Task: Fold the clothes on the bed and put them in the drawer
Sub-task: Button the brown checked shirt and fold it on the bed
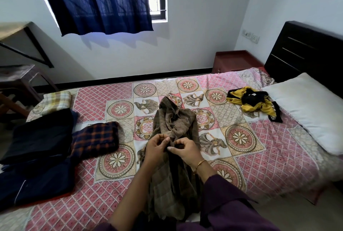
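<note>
Patterned bed (pixel 259 156), brown shirt (pixel 174 119) pinched

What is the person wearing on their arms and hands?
Both hands are bare, with no gloves or rings that can be made out. The right hand has a thin gold bangle at the wrist and a loose dark purple sleeve further up. The left hand and forearm are uncovered.

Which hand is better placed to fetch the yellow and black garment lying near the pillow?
Probably the right hand: the yellow and black garment lies crumpled on its side of the bed. Both hands, the left hand too, now pinch the brown checked shirt.
</note>
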Demonstrator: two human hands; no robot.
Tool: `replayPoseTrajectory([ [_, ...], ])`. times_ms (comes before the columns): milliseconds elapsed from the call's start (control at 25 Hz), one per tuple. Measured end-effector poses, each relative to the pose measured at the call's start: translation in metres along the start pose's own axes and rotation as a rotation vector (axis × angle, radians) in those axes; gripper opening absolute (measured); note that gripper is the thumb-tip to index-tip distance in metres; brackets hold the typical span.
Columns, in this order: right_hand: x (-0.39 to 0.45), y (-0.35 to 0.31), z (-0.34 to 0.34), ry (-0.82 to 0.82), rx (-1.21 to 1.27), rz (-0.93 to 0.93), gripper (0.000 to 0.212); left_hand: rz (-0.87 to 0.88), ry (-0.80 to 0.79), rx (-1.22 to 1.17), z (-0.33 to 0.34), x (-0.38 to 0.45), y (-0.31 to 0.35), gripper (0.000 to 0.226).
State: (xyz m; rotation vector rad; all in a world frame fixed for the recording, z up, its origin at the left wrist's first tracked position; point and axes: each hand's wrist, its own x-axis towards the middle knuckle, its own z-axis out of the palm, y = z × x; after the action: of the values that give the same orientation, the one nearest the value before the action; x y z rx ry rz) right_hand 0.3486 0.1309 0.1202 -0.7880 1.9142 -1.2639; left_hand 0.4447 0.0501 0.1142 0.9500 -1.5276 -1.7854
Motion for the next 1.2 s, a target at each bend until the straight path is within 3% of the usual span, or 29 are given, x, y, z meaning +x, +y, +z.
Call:
replayPoseTrajectory([
  [120,0.004,-0.002,0.000,0.042,0.104,0.048,0.020,0.015,-0.003,-0.005,0.001,-0.001,0.005,0.017],
  [280,0.007,-0.005,-0.001,0.064,0.193,0.069,0.017,-0.042,-0.058,0.177,0.002,0.000,0.005,0.016],
  [440,0.004,-0.009,-0.005,0.015,0.383,0.108,0.024,-0.006,-0.039,0.202,0.001,0.002,0.003,0.023],
  [680,-0.005,-0.004,-0.019,-0.030,0.743,0.119,0.075,-0.065,0.006,0.228,-0.001,-0.003,0.000,0.031],
  [800,-0.006,-0.003,-0.018,0.016,0.828,0.168,0.071,-0.029,-0.026,0.317,0.001,-0.004,-0.001,0.034],
  [960,-0.008,-0.006,-0.016,0.064,0.623,0.135,0.049,0.037,-0.096,0.430,0.008,-0.008,-0.002,0.020],
  [1040,-0.010,-0.006,-0.015,0.084,0.415,0.100,0.045,0.072,-0.087,0.442,0.009,-0.009,-0.003,0.009],
  [1200,-0.013,-0.010,-0.017,0.101,0.182,0.039,0.044,0.094,-0.042,0.395,0.011,-0.011,0.003,0.013],
])
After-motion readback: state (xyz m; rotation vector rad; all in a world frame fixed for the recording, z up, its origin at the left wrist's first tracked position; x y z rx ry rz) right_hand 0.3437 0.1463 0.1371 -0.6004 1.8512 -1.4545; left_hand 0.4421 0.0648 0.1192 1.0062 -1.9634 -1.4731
